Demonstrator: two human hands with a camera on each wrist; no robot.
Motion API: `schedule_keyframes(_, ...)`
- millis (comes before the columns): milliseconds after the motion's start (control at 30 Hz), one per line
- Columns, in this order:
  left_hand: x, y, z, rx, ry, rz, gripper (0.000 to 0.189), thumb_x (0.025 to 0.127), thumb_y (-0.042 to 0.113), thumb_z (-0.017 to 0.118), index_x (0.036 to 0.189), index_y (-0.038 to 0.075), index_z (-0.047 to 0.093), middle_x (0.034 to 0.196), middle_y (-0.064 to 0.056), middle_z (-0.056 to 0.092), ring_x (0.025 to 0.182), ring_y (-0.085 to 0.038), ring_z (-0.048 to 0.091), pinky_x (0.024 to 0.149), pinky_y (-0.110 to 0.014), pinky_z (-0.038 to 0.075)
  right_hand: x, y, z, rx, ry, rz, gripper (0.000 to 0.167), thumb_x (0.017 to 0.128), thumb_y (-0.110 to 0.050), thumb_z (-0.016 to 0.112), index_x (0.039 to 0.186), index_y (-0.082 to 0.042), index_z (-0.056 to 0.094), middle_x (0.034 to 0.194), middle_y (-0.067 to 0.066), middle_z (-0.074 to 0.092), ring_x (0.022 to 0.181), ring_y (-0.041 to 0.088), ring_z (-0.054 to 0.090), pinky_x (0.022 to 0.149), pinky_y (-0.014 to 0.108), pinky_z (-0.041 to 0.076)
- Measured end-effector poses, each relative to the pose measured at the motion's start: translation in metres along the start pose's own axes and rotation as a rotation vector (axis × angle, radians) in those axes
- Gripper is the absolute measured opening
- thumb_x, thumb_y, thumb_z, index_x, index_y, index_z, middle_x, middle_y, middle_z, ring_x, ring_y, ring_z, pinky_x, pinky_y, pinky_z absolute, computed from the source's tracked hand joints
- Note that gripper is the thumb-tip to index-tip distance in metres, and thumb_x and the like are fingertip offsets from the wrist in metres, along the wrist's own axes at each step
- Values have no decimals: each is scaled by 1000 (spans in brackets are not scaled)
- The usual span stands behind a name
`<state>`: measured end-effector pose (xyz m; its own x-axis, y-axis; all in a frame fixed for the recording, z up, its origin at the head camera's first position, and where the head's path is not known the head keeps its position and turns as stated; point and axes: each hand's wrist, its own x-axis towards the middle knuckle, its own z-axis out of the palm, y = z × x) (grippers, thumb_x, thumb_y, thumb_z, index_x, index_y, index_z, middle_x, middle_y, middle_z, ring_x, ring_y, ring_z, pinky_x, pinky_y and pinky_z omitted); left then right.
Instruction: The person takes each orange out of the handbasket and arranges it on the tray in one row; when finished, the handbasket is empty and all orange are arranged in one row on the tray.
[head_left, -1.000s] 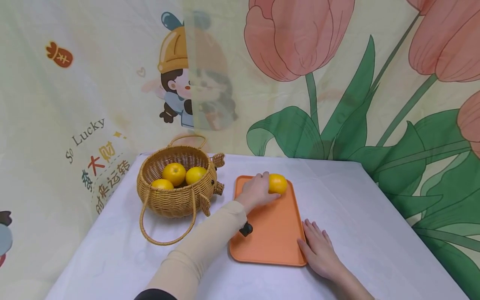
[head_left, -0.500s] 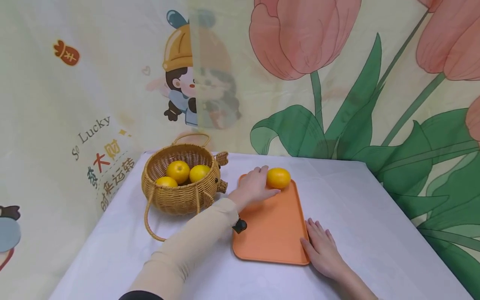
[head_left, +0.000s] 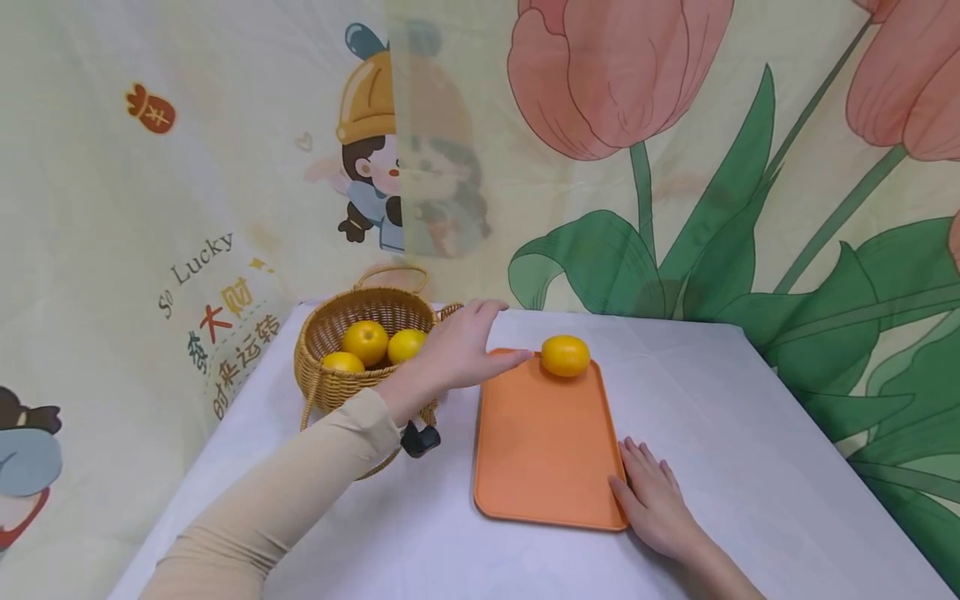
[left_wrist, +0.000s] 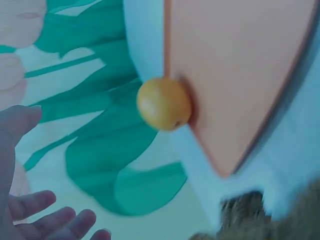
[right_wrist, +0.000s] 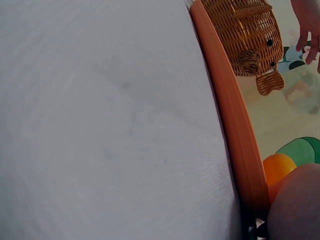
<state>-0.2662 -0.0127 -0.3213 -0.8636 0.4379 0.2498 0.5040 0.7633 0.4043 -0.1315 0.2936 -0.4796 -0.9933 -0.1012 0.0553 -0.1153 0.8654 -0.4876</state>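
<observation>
Yellow-orange fruit (head_left: 566, 357), oval, smooth, slightly glossy, at one o'clock on orange tray (head_left: 551, 454), left hand (head_left: 461, 348) loosely spread, empty, right hand (head_left: 658, 507) with fingers extended, touching tray's four o'clock edge, gripping nothing.

A white table (head_left: 690, 392) carries a wicker basket (head_left: 341, 387) and orange tray (head_left: 551, 450).

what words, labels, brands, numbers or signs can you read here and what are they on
"So Lucky", on the backdrop
"發大财", below it, same backdrop
"时来运转", lowest, same backdrop
Red pouch print: mark too small to read
No lettering seen on tray, basket or fruit
</observation>
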Motion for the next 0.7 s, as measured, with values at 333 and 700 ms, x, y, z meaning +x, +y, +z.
schedule_keyframes(333,-16,-40,-51,18,69,-43,43,93,51,67,115,14,62,111,-4,65,96,-21,61,82,-43,51,-1,4,1,23,24,-23,61,108,-28,50,152,13,35,159,30,29,149,51,16,113,70,6)
schedule_keyframes(700,-8,-101,-64,81,-90,-159,42,89,33,69,119,4,60,110,-11,64,93,-29,60,83,-46,51,-1,0,3,13,9,-8,63,108,-29,51,151,14,35,159,32,29,149,52,16,113,71,6)
